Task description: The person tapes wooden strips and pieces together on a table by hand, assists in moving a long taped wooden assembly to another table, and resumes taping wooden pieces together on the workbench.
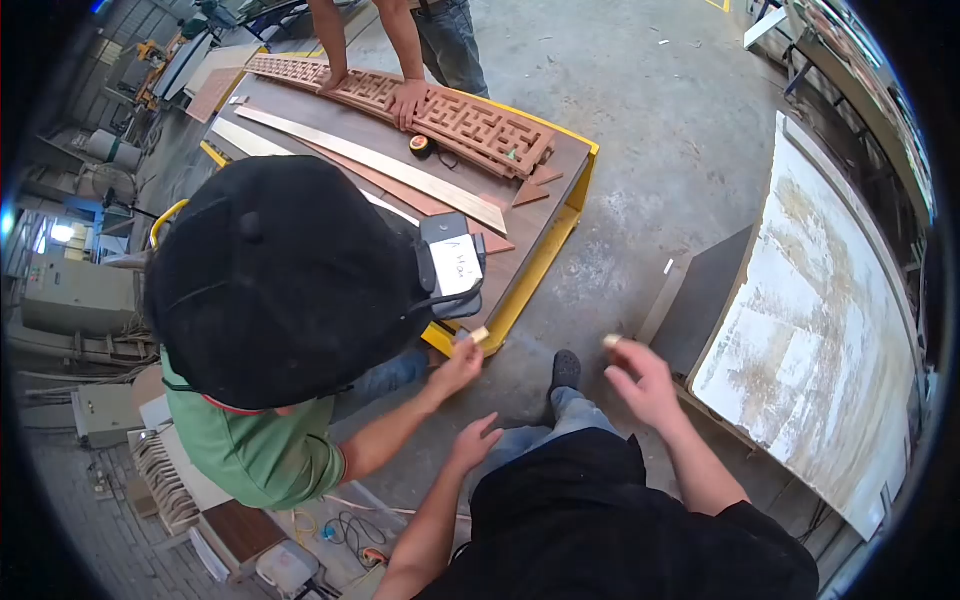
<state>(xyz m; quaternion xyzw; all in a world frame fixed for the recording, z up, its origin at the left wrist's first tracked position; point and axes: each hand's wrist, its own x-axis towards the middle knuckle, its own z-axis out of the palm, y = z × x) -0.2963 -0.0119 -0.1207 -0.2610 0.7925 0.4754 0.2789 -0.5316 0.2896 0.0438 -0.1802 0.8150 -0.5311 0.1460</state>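
My right hand is held out to the right of my legs, pinching a small pale block, seemingly wood, at its fingertips. Nothing shows in my left hand, which hovers near my thigh with its fingers apart. Just ahead of it, the hand of a co-worker in a green shirt and black cap holds another small pale block. Beyond that stands a yellow-framed table with a carved wooden lattice panel on it.
Another person's hands press on the lattice panel. Pale wooden strips and a tape measure lie on the table. At the right stands a stained white-topped bench. Cables lie on the floor at lower left.
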